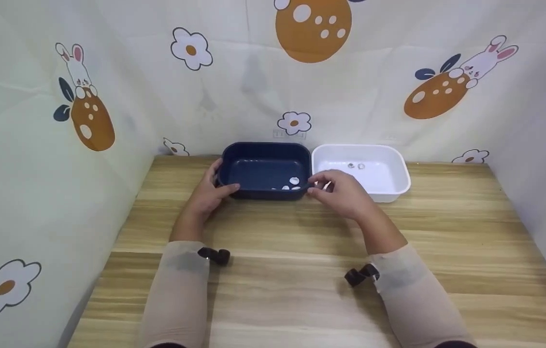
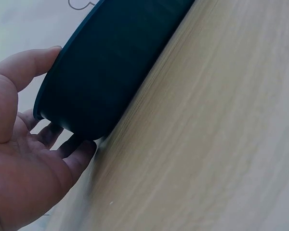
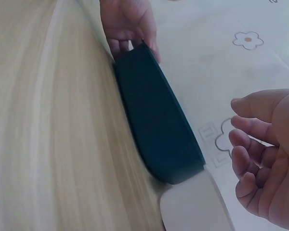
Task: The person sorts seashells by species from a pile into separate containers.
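The dark blue basin (image 1: 263, 195) stands at the back of the table, against the white basin (image 1: 385, 197). My left hand (image 1: 208, 193) grips the blue basin's left end, with the thumb on its rim and fingers round the side, as the left wrist view shows. Several small white roundish pieces (image 1: 294, 180) lie in its front right corner. My right hand (image 1: 343, 193) hovers where the two basins meet, its fingers loosely bent. In the right wrist view nothing shows in that right hand (image 3: 272, 159). Two small pale pieces (image 1: 361, 166) lie in the white basin, partly hidden by the hand.
Both basins stand on a wood-grain table (image 1: 278, 270) near its back edge. A pale curtain (image 1: 234, 96) with rabbit and flower prints hangs behind and at the sides. Small black devices (image 1: 220, 256) are strapped to both forearms.
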A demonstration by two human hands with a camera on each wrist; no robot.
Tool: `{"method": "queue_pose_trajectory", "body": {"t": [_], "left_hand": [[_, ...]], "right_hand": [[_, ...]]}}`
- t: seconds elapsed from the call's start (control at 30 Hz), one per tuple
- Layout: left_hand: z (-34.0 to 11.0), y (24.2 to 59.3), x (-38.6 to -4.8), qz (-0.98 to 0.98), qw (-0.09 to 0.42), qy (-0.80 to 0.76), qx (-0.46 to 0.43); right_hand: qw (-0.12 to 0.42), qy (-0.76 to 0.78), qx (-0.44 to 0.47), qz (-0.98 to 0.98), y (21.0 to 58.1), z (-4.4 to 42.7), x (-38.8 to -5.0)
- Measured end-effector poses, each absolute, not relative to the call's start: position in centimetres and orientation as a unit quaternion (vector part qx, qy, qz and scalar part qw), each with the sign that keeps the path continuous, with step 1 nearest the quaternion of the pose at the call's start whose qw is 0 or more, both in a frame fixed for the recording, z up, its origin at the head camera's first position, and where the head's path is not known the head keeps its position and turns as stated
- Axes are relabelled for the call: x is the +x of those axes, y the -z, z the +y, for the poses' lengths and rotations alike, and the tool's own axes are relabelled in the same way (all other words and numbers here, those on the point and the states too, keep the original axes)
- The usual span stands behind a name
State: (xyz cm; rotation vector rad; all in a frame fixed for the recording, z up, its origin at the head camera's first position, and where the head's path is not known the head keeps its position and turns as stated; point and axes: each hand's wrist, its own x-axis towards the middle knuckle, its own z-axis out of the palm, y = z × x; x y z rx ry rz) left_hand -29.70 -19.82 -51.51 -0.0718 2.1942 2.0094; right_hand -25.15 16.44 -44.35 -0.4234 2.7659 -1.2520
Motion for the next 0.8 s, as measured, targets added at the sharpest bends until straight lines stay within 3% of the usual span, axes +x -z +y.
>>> {"method": "queue_pose_trajectory", "body": {"t": [0.63, 0.8], "left_hand": [[-19.9, 51.4, -29.6, 0.737, 0.081, -0.671, -0.026], [-19.4, 50.8, -29.5, 0.769, 0.035, -0.638, -0.028]], "right_hand": [[0.014, 0.377, -0.103, 0.92, 44.0, 19.6, -26.1], [0.023, 0.377, -0.087, 0.922, 44.1, 19.7, -26.3]]}}
